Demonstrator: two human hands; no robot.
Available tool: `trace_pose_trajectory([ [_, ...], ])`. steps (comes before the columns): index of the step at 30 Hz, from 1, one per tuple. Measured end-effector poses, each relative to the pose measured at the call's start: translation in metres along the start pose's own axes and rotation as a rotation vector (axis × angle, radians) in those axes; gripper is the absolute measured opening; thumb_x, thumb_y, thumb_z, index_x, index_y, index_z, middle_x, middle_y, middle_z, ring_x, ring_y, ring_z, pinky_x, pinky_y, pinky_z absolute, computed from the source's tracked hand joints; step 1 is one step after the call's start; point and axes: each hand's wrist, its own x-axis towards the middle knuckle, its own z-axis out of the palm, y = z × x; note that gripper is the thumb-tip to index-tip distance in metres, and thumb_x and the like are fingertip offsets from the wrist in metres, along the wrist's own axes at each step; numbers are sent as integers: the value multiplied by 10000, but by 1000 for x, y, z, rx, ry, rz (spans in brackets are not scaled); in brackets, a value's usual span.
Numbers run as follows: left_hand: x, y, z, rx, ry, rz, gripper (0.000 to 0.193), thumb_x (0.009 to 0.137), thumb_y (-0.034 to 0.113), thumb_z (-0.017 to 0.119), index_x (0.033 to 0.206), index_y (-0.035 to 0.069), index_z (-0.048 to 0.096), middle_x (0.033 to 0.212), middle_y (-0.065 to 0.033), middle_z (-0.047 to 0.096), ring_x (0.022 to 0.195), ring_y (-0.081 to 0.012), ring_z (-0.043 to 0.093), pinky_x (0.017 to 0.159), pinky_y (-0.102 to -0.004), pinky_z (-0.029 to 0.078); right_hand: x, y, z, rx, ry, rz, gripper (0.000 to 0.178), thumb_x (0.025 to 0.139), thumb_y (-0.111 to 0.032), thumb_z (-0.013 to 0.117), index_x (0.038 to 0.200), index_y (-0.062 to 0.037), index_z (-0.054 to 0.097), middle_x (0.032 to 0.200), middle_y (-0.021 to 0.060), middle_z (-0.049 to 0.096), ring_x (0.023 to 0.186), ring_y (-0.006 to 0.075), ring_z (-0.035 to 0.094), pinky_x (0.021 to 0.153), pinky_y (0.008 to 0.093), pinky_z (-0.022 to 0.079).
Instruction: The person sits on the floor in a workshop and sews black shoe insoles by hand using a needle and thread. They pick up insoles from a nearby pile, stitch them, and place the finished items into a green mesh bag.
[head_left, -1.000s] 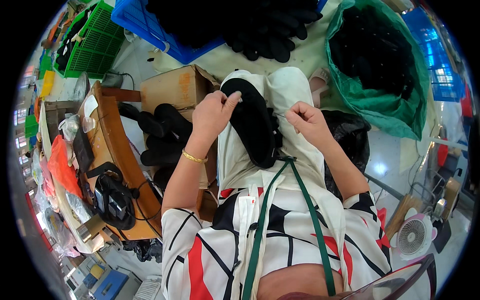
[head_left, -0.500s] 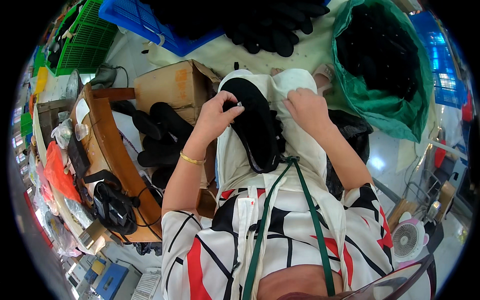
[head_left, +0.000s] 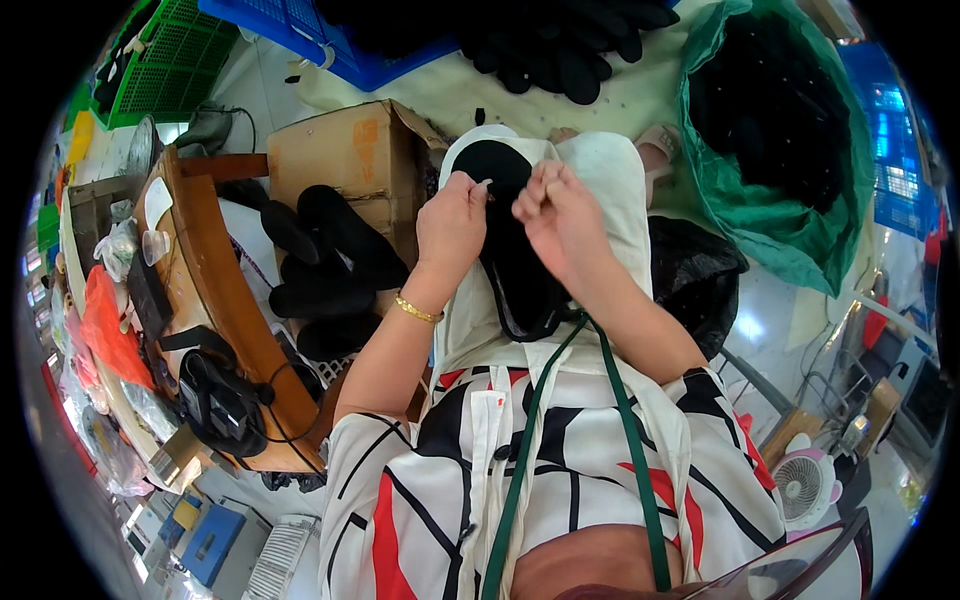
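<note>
A black cloth shoe (head_left: 518, 290) lies on my lap over a cream apron (head_left: 615, 165), its rounded end away from me and its opening toward me. My left hand (head_left: 450, 228) is closed at the shoe's left edge, thumb and fingers pinched together on it; a small pale spot shows at the fingertips, too small to name. Just right of it, above the shoe, my right hand (head_left: 565, 218) has its fingers curled in a pinch. Whatever it holds, if anything, cannot be made out.
Several black shoes (head_left: 345, 235) lie beside a cardboard box (head_left: 335, 155) on my left, near a wooden table (head_left: 215, 290). A green sack (head_left: 700, 110) of black pieces stands at the far right. More black pieces (head_left: 580, 75) lie ahead by a blue crate (head_left: 390, 70).
My right hand has moved left from the apron to above the shoe, close to my left hand. The left hand has shifted slightly right, its fingers bunched more tightly.
</note>
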Motion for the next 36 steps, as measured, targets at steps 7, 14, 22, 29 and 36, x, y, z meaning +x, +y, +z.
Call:
trace_pose_trajectory([
  [7,-6,0,3,-58,-44,-3,315,978,323,544,825,48,530,705,-204,583,692,-425,585,602,-471,472,-53,4,13,-396,-120,-112,120,1039,-156,463,1015,-45,502,909,15,496,741,95,456,753,258,425],
  [14,-3,9,-26,-20,12,227,168,903,230,626,912,62,607,818,-134,627,743,-353,609,635,-413,491,-47,3,4,-260,74,-179,136,1033,-163,473,1031,-44,538,848,26,531,780,140,520,793,307,461],
  [22,4,60,-36,191,-257,174,357,826,363,705,906,50,555,713,-126,625,687,-339,641,610,-417,505,-56,12,11,-394,84,-340,135,1032,-148,484,1015,-30,547,862,15,560,791,102,542,787,266,474],
  [29,18,50,-15,241,-201,88,404,859,394,669,832,9,553,703,-198,645,697,-392,656,606,-466,509,-65,11,13,-735,-49,-336,136,1037,-134,468,1030,-20,542,881,21,542,797,97,511,776,233,446],
  [36,4,31,-5,-410,-220,-362,320,907,289,666,899,-26,613,605,-80,594,510,-106,575,459,-279,456,-77,15,12,-1237,-354,-554,142,836,74,530,921,-40,544,797,82,484,766,270,496,703,340,436],
])
